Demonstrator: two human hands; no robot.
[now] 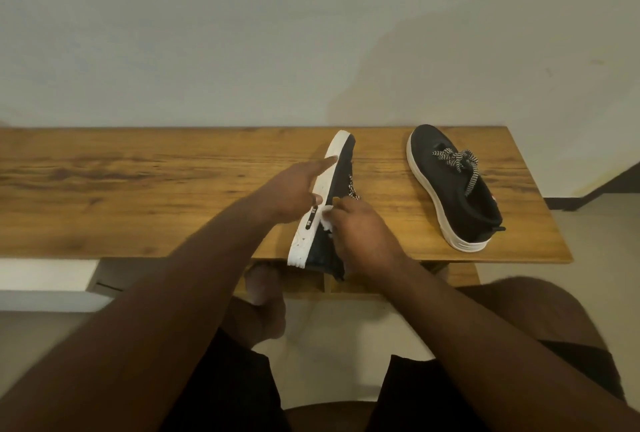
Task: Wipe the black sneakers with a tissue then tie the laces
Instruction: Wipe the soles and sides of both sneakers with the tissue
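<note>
from where i'm standing, the left hand (289, 194) is propping one sneaker (334, 189) up on its side near the front edge of the wooden table (138, 189), white sole facing left, heel end hanging a bit past the edge. its index finger is stretched out flat along the sole and the rest of the hand rests against the sole's midsection, so it's more of a brace than a proper hold. the right hand (363, 234) is curled around a bit of white tissue (327, 220), pinched and pressed against the black upper just beside the sole line.

the other sneaker (453, 185) sits flat on its sole off to the right, well apart, with its zigzag laces (459, 163) loose over the tongue. can't tell if that one's been wiped.

my two cents on doing this bit well: keep the bracing hand firm so the shoe doesn't roll, since it's balanced on its side and partly off the table. short strokes along the fabric from heel toward toe will probably work better than scrubbing, tissue shreds quickly on knit. fold it to a fresh face when it gets grubby. watch the laces under the shoe, they could snag. looks like the wiping stage to me, tying still to come.
</note>
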